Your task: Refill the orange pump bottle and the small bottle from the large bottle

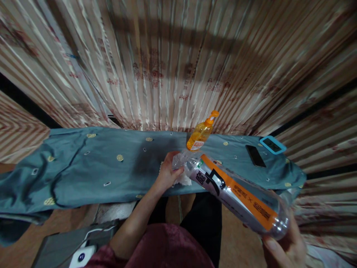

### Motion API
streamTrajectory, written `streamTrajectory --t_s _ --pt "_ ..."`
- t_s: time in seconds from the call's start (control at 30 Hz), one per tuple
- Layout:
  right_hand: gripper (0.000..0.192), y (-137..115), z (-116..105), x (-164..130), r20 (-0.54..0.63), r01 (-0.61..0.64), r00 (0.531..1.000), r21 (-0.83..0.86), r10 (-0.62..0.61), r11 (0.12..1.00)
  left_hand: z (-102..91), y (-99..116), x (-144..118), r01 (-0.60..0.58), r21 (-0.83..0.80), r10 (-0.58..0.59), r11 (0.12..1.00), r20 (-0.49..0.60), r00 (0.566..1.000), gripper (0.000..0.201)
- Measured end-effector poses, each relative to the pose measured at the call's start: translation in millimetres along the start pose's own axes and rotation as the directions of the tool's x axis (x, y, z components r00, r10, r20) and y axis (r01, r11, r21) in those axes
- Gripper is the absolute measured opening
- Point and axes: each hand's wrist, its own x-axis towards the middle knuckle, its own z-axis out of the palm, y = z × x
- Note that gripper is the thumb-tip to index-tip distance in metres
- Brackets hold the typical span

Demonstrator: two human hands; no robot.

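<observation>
My right hand grips the base of a large clear plastic bottle with an orange and silver label. The bottle is tilted, its neck pointing left and away from me. At its mouth, my left hand is closed around a small clear plastic piece that looks like a cup; where it meets the neck is hard to make out. A crumpled white tissue shows under and beside the left hand. Just beyond stands an orange pump bottle, partly filled with orange liquid.
A green patterned cloth covers the long narrow table. To the right lie a dark phone and a blue-framed digital clock. Pleated curtains hang behind and at the sides. A white device with a cable sits at lower left.
</observation>
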Motion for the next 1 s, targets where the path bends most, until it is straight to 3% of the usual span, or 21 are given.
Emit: streamTrajectory --t_s 0.2,0.37,0.57,0.83,0.9,1.0 --pt "0.099 -18.7 20.3 -7.1 -0.044 -0.022 0.999 0.005 0.022 1.000 -0.1 1.1 0.3 0.007 0.005 -0.007 1.000 0.003 1.000 0.052" --pt "0.106 -24.5 24.6 -10.5 -0.051 -0.085 0.995 -0.013 0.085 0.996 -0.7 0.7 1.0 -0.009 0.011 0.009 1.000 -0.007 1.000 0.050" --pt "0.095 -14.4 12.0 -8.6 0.020 -0.027 0.999 -0.069 0.028 0.997 -0.3 -0.9 0.7 -0.025 0.001 0.025 1.000 -0.011 1.000 0.050" --pt "0.085 23.9 -21.3 6.5 0.075 0.078 0.995 -0.070 -0.072 0.995 0.5 -1.7 0.6 -0.034 -0.007 0.034 0.999 -0.014 0.999 0.049" --pt "0.085 24.3 -21.8 6.9 0.082 0.090 0.993 -0.083 -0.083 0.992 0.5 -1.0 0.8 -0.029 -0.006 0.029 1.000 -0.013 0.999 0.048" --pt "0.089 13.3 -11.8 2.5 0.031 0.010 0.999 -0.080 -0.008 0.997 0.7 -1.2 1.4 -0.031 -0.009 0.031 0.999 -0.011 0.999 0.049"
